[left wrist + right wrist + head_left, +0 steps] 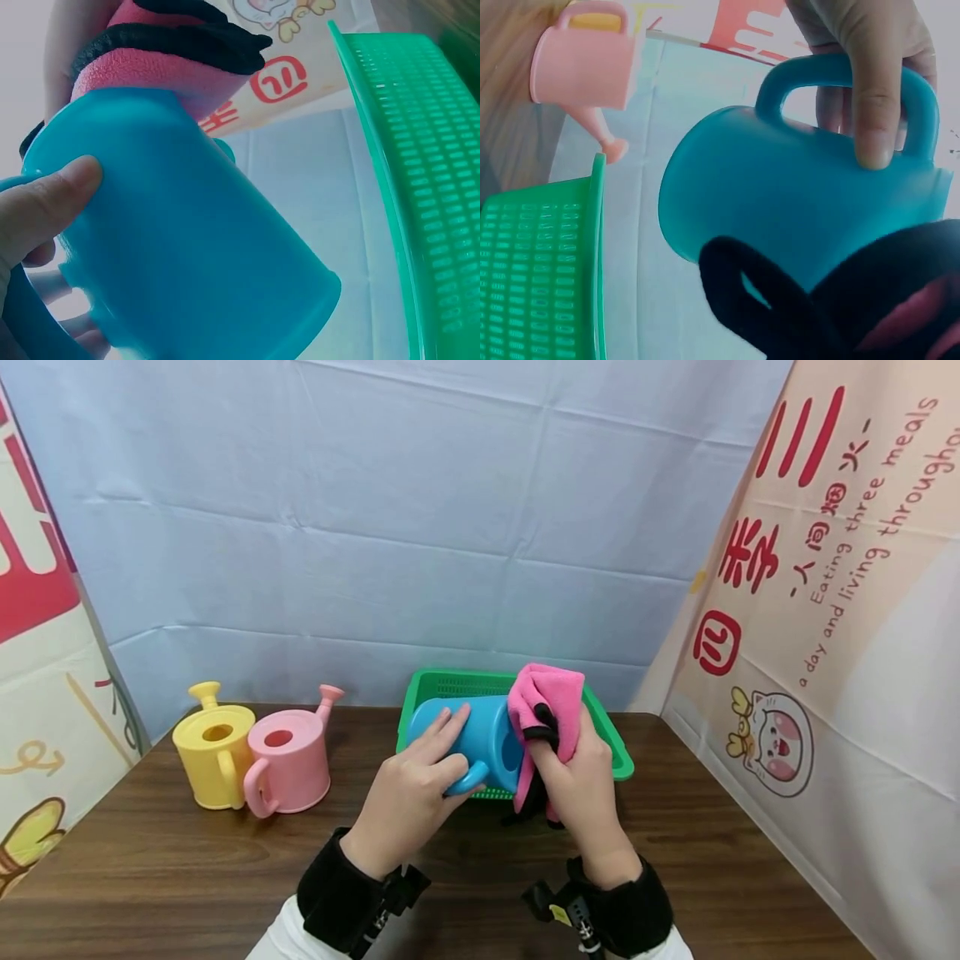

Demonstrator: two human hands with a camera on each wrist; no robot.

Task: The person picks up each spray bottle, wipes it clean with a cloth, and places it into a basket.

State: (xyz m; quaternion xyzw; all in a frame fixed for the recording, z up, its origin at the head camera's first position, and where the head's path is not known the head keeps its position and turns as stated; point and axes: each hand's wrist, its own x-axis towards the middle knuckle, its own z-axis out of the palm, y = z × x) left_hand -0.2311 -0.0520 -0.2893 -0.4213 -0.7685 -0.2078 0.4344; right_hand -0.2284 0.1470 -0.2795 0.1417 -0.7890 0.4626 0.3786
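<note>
Head view: the left hand (408, 789) grips a blue can (480, 735); just rightward, the right hand (588, 789) holds a pink cloth (558, 693) at the can's mouth (512, 758), apparently wiping. Left wrist: thumb (56, 202) presses the can. Right wrist: thumb crosses the handle (806, 73); the next stroke likely needs steadiness.

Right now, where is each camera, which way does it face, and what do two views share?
Head: on the head, facing forward and down at the table; left hand, right hand and sleeves show.
Left wrist: on that wrist, facing the blue can and pink cloth; the left hand shows plainly.
Right wrist: on that wrist, facing the blue can past the cloth; the left hand shows.
Both wrist views share the blue can, cloth and green basket.
</note>
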